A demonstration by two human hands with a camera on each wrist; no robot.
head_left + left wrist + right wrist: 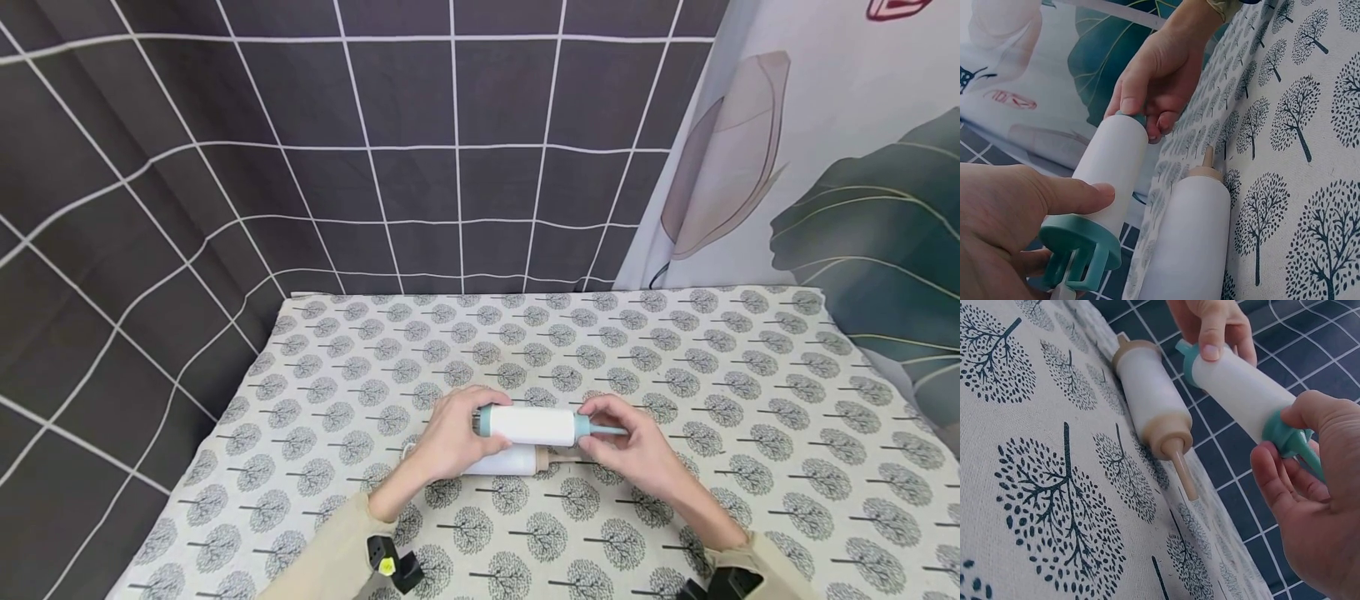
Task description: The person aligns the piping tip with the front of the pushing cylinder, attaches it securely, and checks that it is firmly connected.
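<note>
My left hand (457,433) grips one end of a white nozzle bottle (531,425) with teal ends, thumb across its side. At that end, a slotted teal fitting (1079,250) shows in the left wrist view. The thumb and fingers of my right hand (630,446) pinch the teal collar (1279,431) at the other end, where a thin teal nozzle (1310,453) sticks out. This bottle is held level above a second nozzle bottle (1154,390), white with beige ends, which lies on its side on the cloth.
A cloth with a tree print (547,525) covers the table. Dark curtain with a white grid (397,108) hangs behind and on the left. At the right hangs a pale curtain with large leaves (870,208). Each wrist wears a small black camera (393,562).
</note>
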